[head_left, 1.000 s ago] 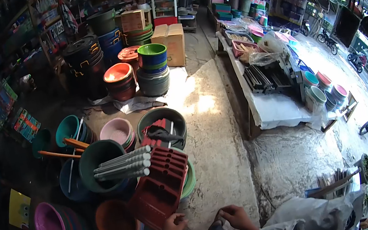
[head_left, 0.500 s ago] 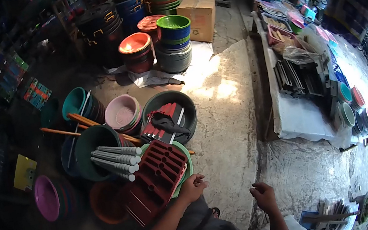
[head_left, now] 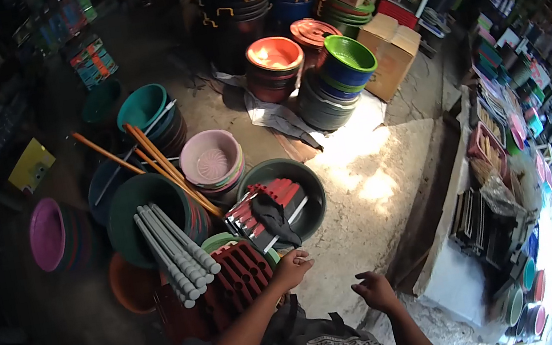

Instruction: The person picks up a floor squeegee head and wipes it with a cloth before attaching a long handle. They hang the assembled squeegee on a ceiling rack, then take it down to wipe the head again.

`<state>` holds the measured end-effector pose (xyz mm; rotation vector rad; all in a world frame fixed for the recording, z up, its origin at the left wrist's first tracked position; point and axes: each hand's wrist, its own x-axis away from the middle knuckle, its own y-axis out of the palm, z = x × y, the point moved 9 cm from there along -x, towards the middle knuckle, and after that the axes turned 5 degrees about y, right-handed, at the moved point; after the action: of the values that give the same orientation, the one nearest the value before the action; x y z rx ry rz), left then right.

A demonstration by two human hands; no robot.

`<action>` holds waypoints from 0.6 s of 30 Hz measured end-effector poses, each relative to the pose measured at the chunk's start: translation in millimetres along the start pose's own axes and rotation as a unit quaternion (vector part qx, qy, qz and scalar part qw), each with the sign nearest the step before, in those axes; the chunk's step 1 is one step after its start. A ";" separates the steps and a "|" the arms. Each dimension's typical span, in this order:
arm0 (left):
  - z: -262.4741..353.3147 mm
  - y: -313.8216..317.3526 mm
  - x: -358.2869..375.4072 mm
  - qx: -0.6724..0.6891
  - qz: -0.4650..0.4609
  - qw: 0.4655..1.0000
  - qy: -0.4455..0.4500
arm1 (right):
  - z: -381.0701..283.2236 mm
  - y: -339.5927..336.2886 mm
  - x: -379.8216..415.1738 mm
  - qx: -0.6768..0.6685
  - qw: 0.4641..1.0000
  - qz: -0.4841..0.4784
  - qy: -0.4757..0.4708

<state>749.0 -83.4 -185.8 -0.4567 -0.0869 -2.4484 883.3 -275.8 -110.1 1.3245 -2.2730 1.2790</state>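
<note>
My left hand (head_left: 294,268) is at the right edge of the dark red slotted rack (head_left: 239,275), its fingers curled together; what they hold, if anything, is too small to name. My right hand (head_left: 375,291) hangs in the air over the concrete floor, index finger out and nothing in it. Grey rods with rounded ends (head_left: 176,253) lean out of a dark green tub (head_left: 138,204) beside the rack. Beyond my left hand, a dark round basin (head_left: 313,195) holds red-and-white items and a black cloth (head_left: 271,218).
Orange poles (head_left: 172,168) lie among stacked pails, with a pink basket (head_left: 210,156) beside them. Orange (head_left: 274,54) and green tubs (head_left: 350,54) stand ahead near a cardboard box (head_left: 390,56). A low display table (head_left: 450,282) with goods runs along the right.
The view has turned left, so the surroundings appear shifted right and tilted. My right hand's index finger now points outward more; my left hand stays near the rack.
</note>
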 end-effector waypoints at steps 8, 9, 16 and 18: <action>-73.1 -84.3 -14.5 0.154 0.226 0.952 -0.135 | -98.3 28.5 -175.3 -0.002 0.990 -0.118 -0.079; -91.2 -90.5 -13.0 0.200 0.283 0.926 -0.148 | -90.8 51.9 -203.4 0.011 0.984 -0.171 -0.050; -163.7 -88.7 -33.5 0.134 0.473 0.854 -0.168 | -110.5 169.6 -327.3 0.248 0.915 -0.278 -0.158; -163.0 -88.6 -48.4 0.004 0.469 0.861 -0.197 | -114.0 205.1 -360.2 0.303 0.881 -0.319 -0.172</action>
<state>681.6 -12.9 -351.0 -0.7717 -0.0311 -1.3738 901.6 73.0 -360.7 2.4134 -1.3646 1.6245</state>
